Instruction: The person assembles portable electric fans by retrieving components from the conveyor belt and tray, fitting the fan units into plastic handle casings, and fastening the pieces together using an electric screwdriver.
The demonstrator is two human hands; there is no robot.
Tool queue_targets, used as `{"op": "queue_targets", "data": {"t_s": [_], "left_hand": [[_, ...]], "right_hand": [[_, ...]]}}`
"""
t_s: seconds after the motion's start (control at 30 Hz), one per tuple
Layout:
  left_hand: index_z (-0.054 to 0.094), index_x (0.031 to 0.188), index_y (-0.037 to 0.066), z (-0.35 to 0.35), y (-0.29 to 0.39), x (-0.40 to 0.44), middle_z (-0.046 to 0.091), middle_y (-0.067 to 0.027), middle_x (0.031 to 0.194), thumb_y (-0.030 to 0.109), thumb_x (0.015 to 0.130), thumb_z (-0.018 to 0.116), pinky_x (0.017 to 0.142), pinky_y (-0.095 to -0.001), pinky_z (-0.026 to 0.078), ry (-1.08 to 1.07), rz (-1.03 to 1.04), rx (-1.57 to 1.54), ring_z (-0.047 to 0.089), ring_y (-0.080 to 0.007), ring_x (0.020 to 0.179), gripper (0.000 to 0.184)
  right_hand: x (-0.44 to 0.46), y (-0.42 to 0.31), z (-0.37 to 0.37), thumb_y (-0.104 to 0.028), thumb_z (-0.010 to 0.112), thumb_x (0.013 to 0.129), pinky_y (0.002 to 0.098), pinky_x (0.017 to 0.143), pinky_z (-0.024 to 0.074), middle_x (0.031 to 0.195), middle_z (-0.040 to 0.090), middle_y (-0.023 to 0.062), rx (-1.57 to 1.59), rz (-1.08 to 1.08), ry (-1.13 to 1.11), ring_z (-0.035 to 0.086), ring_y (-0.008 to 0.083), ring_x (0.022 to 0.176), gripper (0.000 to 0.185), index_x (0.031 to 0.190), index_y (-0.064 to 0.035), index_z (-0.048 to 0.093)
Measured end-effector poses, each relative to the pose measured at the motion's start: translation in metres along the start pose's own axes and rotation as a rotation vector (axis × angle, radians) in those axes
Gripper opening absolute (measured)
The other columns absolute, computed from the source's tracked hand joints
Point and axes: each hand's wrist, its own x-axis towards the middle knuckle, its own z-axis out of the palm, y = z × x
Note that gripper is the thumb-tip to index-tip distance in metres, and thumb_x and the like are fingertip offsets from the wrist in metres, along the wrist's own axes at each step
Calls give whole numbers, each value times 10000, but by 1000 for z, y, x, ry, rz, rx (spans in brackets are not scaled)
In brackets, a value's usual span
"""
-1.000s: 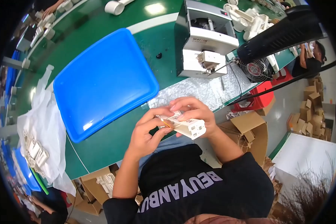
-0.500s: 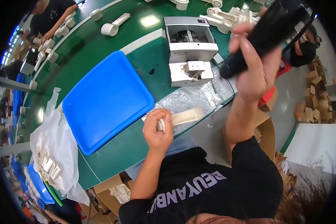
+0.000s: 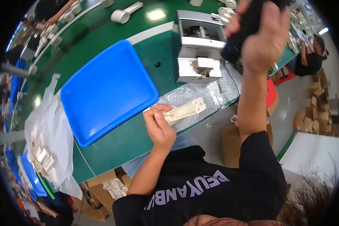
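Observation:
My left hand (image 3: 161,130) is closed around the cup end of a cream-white plastic part (image 3: 190,109). The part's long, hollow arm points right, with its open inner side facing up. My right hand (image 3: 265,45), blurred by motion, grips a thick black handheld tool (image 3: 248,24) high at the upper right. I cannot make out the tool's exact kind. Below and left of that hand stands a grey-and-white tabletop machine (image 3: 200,47) with an open top bin. An empty-looking blue tray (image 3: 109,94) lies left of the machine, just beyond my left hand.
Similar white parts (image 3: 125,14) lie along the far side of the green table (image 3: 98,164). A plastic bag (image 3: 52,124) sits at the left, near more white pieces (image 3: 43,158). Cardboard boxes (image 3: 229,145) stand below the table edge. Another person (image 3: 310,56) is at the right.
My left hand has turned the white part, so its hollow inside now shows. My right hand has moved up with the black tool. The camera view has shifted slightly.

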Motion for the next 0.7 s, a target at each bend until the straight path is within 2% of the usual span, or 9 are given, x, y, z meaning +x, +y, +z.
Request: {"op": "queue_targets", "data": {"t_s": [0.03,0.1,0.17,0.23,0.4,0.5,0.57,0.7], "left_hand": [[401,937,23,-1,-2,-1,593,-152,908,96,1035,307,871,-394,479,25,-9,-20,589,-237,872,154],[399,938,22,-5,-1,-1,596,-158,920,96,1037,306,860,-379,476,59,-9,76,595,-237,881,155],[415,948,1,-3,-6,0,646,-163,910,101,1028,350,781,-360,497,36,22,31,630,-256,820,143],[418,951,1,-2,-5,0,649,-159,911,100,1028,349,777,-355,497,45,14,33,632,-255,819,143],[422,966,2,0,-9,-1,652,-152,917,93,1030,345,768,-342,498,63,68,6,636,-247,823,135],[422,970,2,-1,-10,-1,652,-148,922,88,1030,347,766,-339,501,77,77,-1,640,-246,834,129],[381,951,21,-3,-7,-2,606,-156,950,123,1059,290,877,-367,478,17,11,-27,597,-216,893,174],[377,948,26,-3,-7,-3,603,-153,945,117,1058,298,887,-371,474,13,-16,-51,593,-215,899,164]], "right_hand": [[-12,-25,-11,-380,502,1002,313,481,505,921,583,134,-452,84,-3,587,172,590,378,1099,-16,473],[-24,-51,-20,-442,553,960,314,499,483,1009,516,134,49,376,-291,558,172,646,455,1150,-36,473],[-42,-72,-1,-554,571,909,320,524,479,1051,462,137,184,337,-266,545,186,695,618,1192,-15,462],[-55,-72,13,-649,538,880,310,535,475,1054,477,147,106,19,-207,536,189,698,752,1195,28,453],[-58,-54,19,-687,495,885,310,541,466,1065,488,149,-158,-4,-261,534,180,697,801,1162,64,456],[-54,-44,19,-659,549,866,303,544,467,1028,485,128,-64,56,-283,539,169,684,758,1118,50,453],[-53,-37,17,-641,584,853,299,546,467,1004,483,114,1,98,-288,541,162,675,733,1088,40,450],[-56,-29,11,-604,656,829,290,549,468,956,479,85,114,180,-281,547,149,658,690,1029,22,446]]}}
